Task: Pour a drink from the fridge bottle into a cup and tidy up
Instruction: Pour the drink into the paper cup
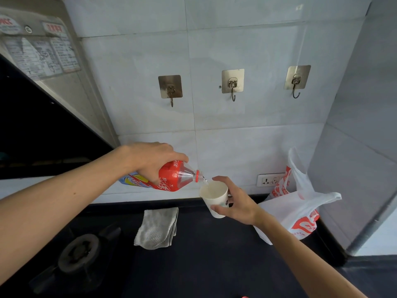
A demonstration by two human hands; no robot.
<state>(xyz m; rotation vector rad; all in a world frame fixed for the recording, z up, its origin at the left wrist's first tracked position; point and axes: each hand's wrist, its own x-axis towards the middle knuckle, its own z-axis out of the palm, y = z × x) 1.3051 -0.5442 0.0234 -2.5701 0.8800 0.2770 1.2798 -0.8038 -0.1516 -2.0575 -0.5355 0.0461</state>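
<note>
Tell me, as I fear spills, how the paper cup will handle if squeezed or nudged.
The paper cup looks thin-walled, so a harder squeeze from the right hand would probably buckle it. Its base is narrower than its rim, so it may tip if nudged.

Red "CC" shows on the range hood sticker [8, 24] — "000" on the plastic bag [298, 203]; script on the bottle [170, 177] illegible.

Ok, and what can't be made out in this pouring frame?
Head view only:
Fill level in the cup: pale inside, too washed out to judge.
Cup's print: mostly covered by the right hand.
Base of the bottle: hidden behind the left hand and forearm.
Stickers on the hood: text blurred.
Contents of the plastic bag: hidden by its white film.
Red object at the bottom edge: cut off.
</note>
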